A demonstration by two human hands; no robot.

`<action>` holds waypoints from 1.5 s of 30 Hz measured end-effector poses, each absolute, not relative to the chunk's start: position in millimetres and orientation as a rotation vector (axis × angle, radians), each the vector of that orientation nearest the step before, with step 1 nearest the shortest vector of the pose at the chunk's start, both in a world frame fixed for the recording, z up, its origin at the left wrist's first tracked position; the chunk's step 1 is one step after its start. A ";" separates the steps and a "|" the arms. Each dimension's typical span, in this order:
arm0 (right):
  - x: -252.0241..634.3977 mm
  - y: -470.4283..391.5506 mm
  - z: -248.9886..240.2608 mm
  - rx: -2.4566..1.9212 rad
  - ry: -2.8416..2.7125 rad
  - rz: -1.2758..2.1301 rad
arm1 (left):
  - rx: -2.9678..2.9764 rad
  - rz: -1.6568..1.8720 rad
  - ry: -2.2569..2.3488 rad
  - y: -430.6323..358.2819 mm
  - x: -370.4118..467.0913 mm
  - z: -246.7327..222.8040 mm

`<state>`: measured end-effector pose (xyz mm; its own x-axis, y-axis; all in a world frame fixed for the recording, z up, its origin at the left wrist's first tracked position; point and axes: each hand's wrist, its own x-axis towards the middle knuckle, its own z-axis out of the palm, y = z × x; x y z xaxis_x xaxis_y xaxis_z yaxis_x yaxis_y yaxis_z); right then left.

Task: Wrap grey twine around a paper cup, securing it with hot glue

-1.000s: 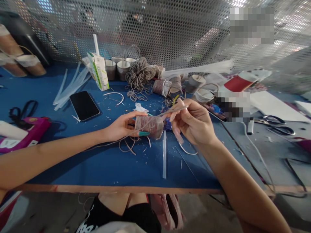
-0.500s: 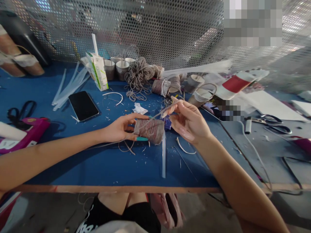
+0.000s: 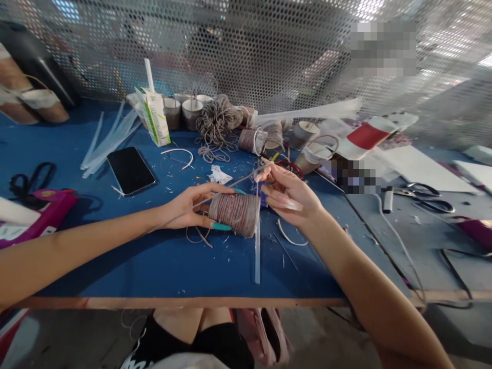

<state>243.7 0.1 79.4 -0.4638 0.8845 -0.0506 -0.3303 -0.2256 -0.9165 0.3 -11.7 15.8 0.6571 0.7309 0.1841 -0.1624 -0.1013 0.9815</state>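
Note:
My left hand (image 3: 188, 207) grips one end of a small cup wound with grey and reddish cord (image 3: 234, 212), which lies on its side above the table. Thumb and fingers with teal nails wrap round its rim. My right hand (image 3: 290, 192) pinches a length of grey cord (image 3: 246, 178) just beyond the cup's far upper side. From that pinch the cord slants left over my left hand and forearm. Below the cup a clear glue stick (image 3: 257, 256) lies on the blue table (image 3: 154, 271).
Behind are a tangled cord bundle (image 3: 219, 120), a drink carton (image 3: 156, 118) and several wrapped cups (image 3: 192, 110). A phone (image 3: 131, 170) and a purple glue gun (image 3: 49, 210) lie left. Scissors (image 3: 426, 195) lie right. A perforated metal screen (image 3: 246, 56) stands at the back.
My right hand has shifted slightly left, still pinching the cord. The cord's free length has risen across my left hand and forearm, and the cup has turned a little.

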 end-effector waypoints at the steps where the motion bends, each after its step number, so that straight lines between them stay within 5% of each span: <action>1: 243.7 0.2 79.7 -0.769 -1.131 1.821 | 1.497 0.822 0.490 -11.6 0.1 15.5; 45: 250.0 -0.2 84.4 -0.828 -1.010 1.878 | 1.540 0.893 0.428 -10.9 -2.4 13.5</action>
<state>250.0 -0.2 84.4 -0.4395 0.8840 -0.1596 -0.3541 -0.3338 -0.8736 -2.4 -10.9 13.5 0.6322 0.7187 0.2896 -0.2240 -0.1882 0.9562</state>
